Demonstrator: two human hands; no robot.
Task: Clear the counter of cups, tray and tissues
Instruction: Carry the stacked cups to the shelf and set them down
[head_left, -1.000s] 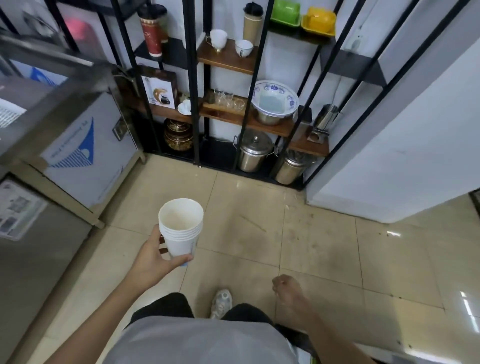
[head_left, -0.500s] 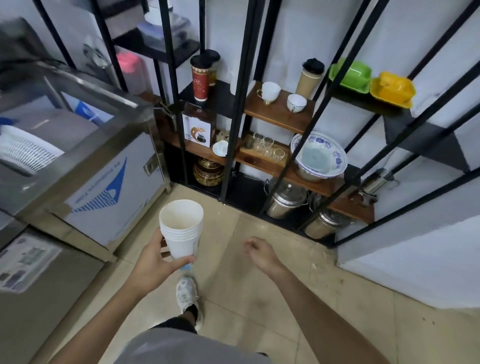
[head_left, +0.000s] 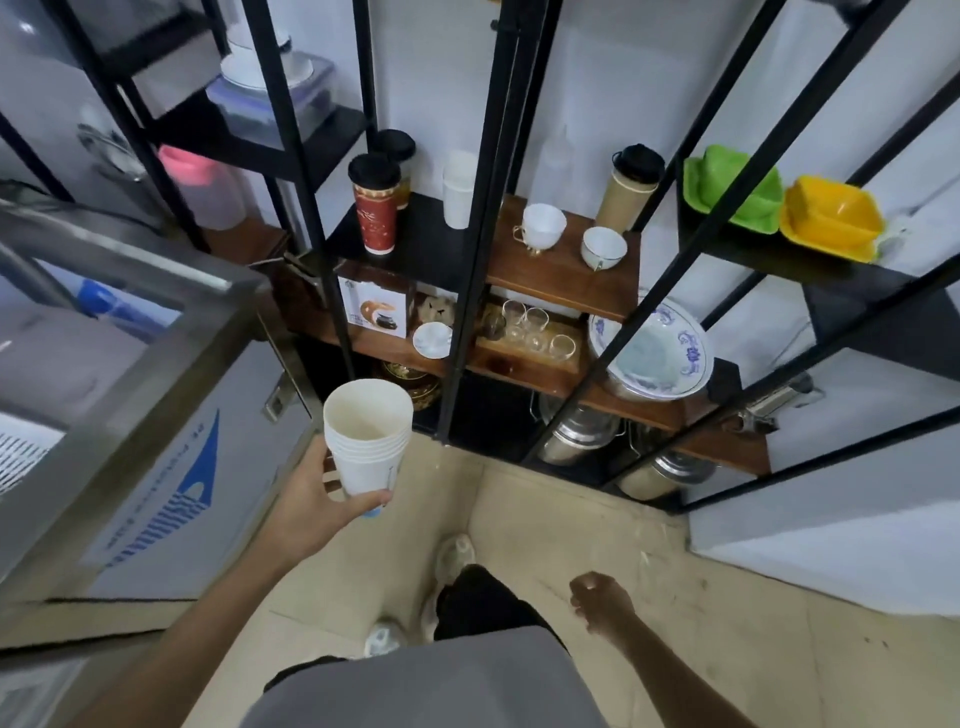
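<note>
We observe even, diffuse indoor light with soft shadows. Motion blur smears the freezer (head_left: 130, 395) and upper-left shelves. Wide-angle distortion bends the black rack posts (head_left: 483, 208) toward the frame edges.

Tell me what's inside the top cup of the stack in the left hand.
The top cup of the paper cup stack in the left hand looks empty. The nested cups' insides are hidden.

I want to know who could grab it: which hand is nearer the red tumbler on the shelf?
Left. The left hand, holding the paper cup stack, is below the red tumbler; the right hand hangs lower and further right.
</note>
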